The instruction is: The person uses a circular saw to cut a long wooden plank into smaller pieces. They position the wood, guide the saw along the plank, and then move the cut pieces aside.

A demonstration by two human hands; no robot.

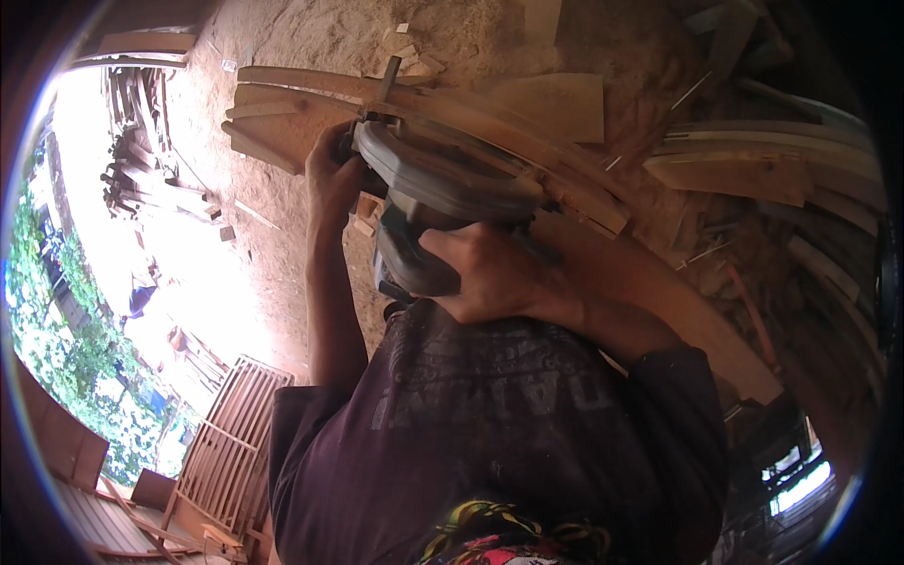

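A hand-held circular saw (447,179) with a grey blade guard and a dark body sits over a long wooden plank (565,179) in front of me. My right hand (494,268) is wrapped round the saw's rear handle. At the saw's front left, my left hand (331,174) closes on a dark part of it; some of its fingers are hidden. A narrow metal bar (389,79) sticks out from the saw's front across the plank. The blade cannot be seen under the guard. More boards (273,118) lie beneath and to the left of the plank.
A flat wood piece (560,104) lies beyond the plank, and a wide board (678,301) runs to the right. Stacked boards (734,174) stand at far right. Sawdust-covered ground (311,38) holds small offcuts. A slatted wooden frame (231,443) stands at lower left.
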